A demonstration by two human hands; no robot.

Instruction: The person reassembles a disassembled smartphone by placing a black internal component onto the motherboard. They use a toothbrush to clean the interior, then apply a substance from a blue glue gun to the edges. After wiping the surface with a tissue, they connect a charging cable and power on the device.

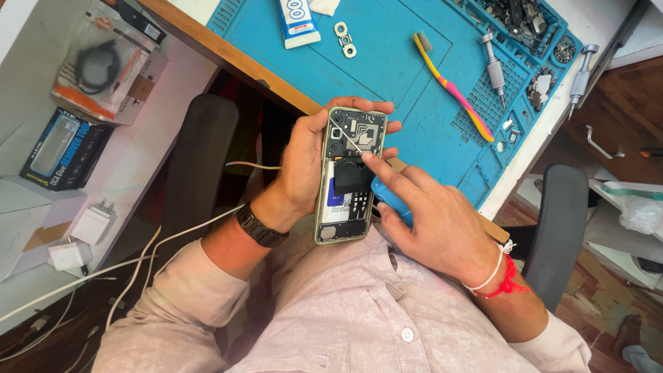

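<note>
Head view looked straight down on an opened phone [349, 176], held above the person's lap just short of the worktop [207, 38] edge. Its back cover was off: a pale greenish frame ran round dark inner plates, a coil pattern near the top, a white label and a black square patch at the middle, and small contact pads lower down. The left hand [304, 162] was wrapped round the phone's left side, fingertips curling over the top and right edges, its grip closed firmly on the frame. The right hand [431, 217] pinched a blue-handled tool [390, 197], whose thin metal shaft lay slantwise across the upper half of the phone, with the forefinger pressing on the black patch.

Behind the hands lay a blue repair mat [387, 76] on the wooden worktop, carrying a yellow and pink toothbrush [452, 86], a silver screwdriver [494, 65], a white tube [298, 22] and a few metal washers [344, 38]. White chargers [81, 238] and boxed goods [65, 148] sat off to the left, and dark chair arms flanked the person.
</note>
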